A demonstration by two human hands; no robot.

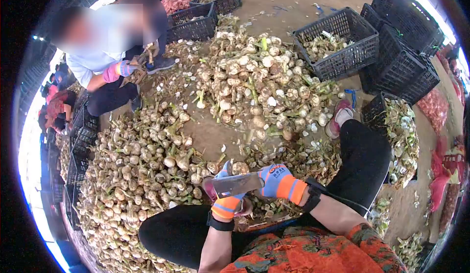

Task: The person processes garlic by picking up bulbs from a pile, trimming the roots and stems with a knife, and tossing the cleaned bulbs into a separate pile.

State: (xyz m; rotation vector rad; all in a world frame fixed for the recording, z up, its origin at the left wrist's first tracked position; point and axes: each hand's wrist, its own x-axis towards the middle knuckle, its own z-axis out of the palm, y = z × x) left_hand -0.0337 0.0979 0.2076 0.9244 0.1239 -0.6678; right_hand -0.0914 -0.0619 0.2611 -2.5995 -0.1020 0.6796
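Note:
My right hand (281, 180), in a blue and orange glove, is closed around the handle end of a knife (238, 185). Its broad, flat metal blade points left and crosses in front of my left hand (228, 194), which wears a matching glove. A dirty garlic bulb (240, 168) shows just beyond the blade, at the fingers of my left hand. The blade hides part of those fingers. A heap of garlic bulbs (132, 175) lies on the left beside my leg, and another garlic pile (259, 72) is spread ahead of me.
Cut stalks and skins (308, 160) cover the ground between my legs. A black crate (338, 43) holding scraps stands ahead right, near stacked black crates (401, 62). A co-worker (105, 67) in pink gloves sits ahead left. Red mesh sacks (433, 109) lie far right.

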